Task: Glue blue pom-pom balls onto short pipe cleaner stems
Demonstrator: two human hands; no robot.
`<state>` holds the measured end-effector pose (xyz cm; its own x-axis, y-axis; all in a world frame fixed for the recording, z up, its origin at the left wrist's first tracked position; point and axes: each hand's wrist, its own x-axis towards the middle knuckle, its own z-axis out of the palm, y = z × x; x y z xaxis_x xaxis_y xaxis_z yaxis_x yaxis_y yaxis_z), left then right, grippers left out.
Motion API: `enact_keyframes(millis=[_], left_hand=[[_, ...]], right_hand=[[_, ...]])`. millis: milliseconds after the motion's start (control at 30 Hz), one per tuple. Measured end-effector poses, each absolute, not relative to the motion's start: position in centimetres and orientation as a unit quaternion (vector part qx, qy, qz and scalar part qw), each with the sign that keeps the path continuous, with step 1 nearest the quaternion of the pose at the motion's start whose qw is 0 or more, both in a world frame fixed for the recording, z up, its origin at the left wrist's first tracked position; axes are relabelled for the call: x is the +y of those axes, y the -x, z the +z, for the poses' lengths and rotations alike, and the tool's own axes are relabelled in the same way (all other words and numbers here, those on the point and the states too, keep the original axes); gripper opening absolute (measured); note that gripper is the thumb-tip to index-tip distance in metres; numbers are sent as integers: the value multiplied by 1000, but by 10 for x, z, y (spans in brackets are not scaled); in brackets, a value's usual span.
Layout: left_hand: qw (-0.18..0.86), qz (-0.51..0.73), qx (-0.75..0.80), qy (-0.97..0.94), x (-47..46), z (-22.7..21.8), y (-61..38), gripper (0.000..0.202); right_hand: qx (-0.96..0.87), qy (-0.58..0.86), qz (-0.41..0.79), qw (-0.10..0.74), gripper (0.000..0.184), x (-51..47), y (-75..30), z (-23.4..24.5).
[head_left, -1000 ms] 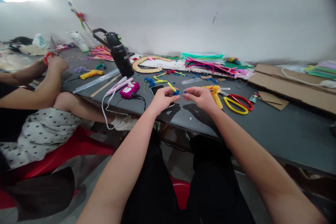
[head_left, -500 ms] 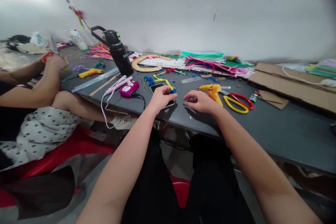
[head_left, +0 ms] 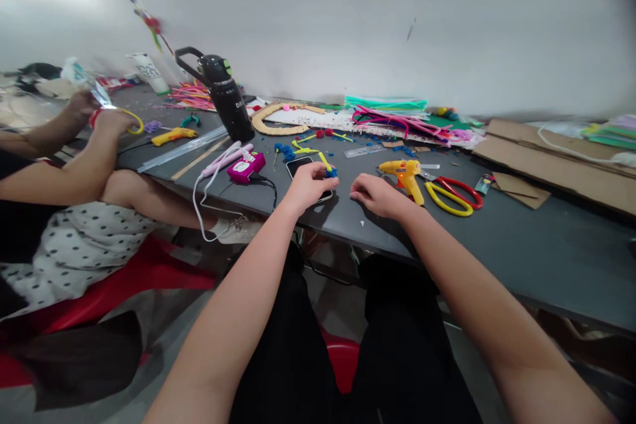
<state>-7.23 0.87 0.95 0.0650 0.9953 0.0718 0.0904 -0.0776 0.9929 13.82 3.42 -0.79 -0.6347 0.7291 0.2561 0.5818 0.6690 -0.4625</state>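
Note:
My left hand (head_left: pixel 307 187) is closed on a pipe cleaner piece (head_left: pixel 325 161), a yellow stem with a fuzzy blue end at my fingertips. Under that hand lies a phone (head_left: pixel 294 166), partly covered by my fingers. To the right, my right hand (head_left: pixel 376 195) rests low over the tabletop with its fingers curled together. Whatever they may pinch is hidden. Just beyond it a yellow hot glue gun (head_left: pixel 408 175) lies on its side, beside scissors (head_left: pixel 450 201) with red and yellow handles. More blue and yellow pipe cleaner pieces (head_left: pixel 285 151) lie behind the phone.
A black bottle (head_left: pixel 229 106) stands at the back left, near a magenta box (head_left: pixel 246 168) with cables. Pipe cleaner bundles (head_left: pixel 385 104) and cardboard sheets (head_left: pixel 551 152) line the wall. On the left sits another person, holding scissors in their hands (head_left: pixel 112 122).
The fingers of my right hand have drawn closer together. My left hand keeps its hold on the pipe cleaner piece. The other person's hands and scissors have shifted.

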Motion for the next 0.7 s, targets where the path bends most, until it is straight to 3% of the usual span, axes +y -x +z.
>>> enact_keyframes(millis=[333,533,700], left_hand=[[475,475,483,-561,7,10,72,38],[485,461,465,-579,2,16,68,41],[474,449,461,-601,0,17,66,43]], right_hand=[[-817,376,258,352,21,30,-137,0],[-712,377,417,422,19,27,-131,2],[-679,369,431,465,25,23,-127,9]])
